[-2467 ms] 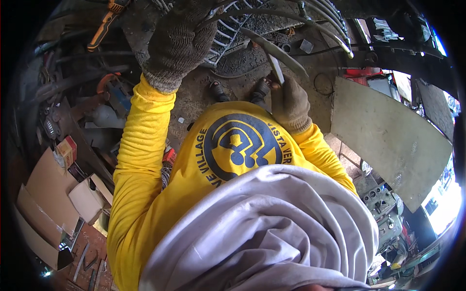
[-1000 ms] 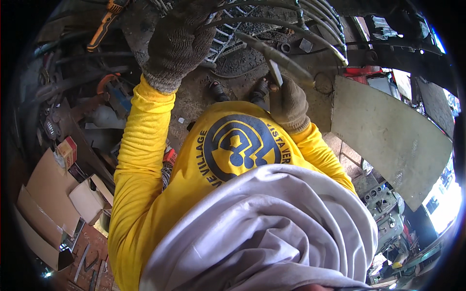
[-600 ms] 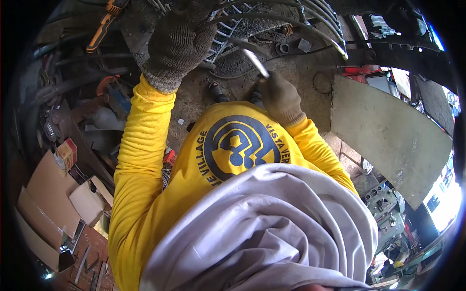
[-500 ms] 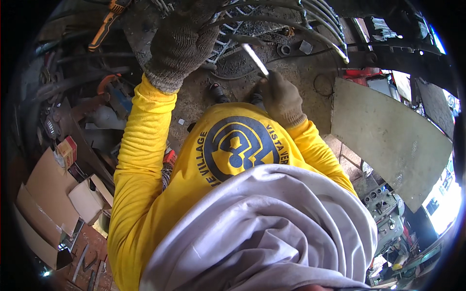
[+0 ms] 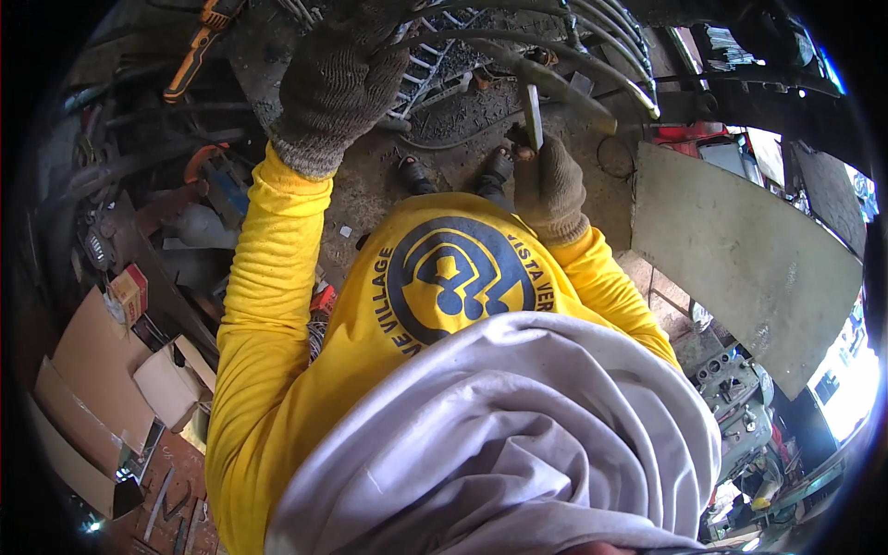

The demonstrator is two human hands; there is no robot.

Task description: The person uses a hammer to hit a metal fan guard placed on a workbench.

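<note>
My left hand (image 5: 342,92), in a grey-brown knit glove, is closed at the top centre around part of a framework of curved metal rods (image 5: 606,69). The exact part in its grip is hidden by the glove. Low and to the right, my gloved right hand (image 5: 552,192) is wrapped around the handle of a hammer (image 5: 533,118). The hammer has a pale, straight shaft and a long, dark head. That head is up beside the curved rods; whether it touches them I cannot tell.
An orange and black power tool (image 5: 199,51) lies at the upper left. Opened cardboard boxes (image 5: 97,361) sit at the lower left. To the right stands a large flat sheet (image 5: 749,250), with a grey-green machine (image 5: 735,393) below it. My sandaled feet (image 5: 495,171) are beneath the rods.
The hammer has swung from leaning up and left to nearly upright, its head now further right and in clearer view. My right hand has shifted slightly right and down. My left hand hardly moves.
</note>
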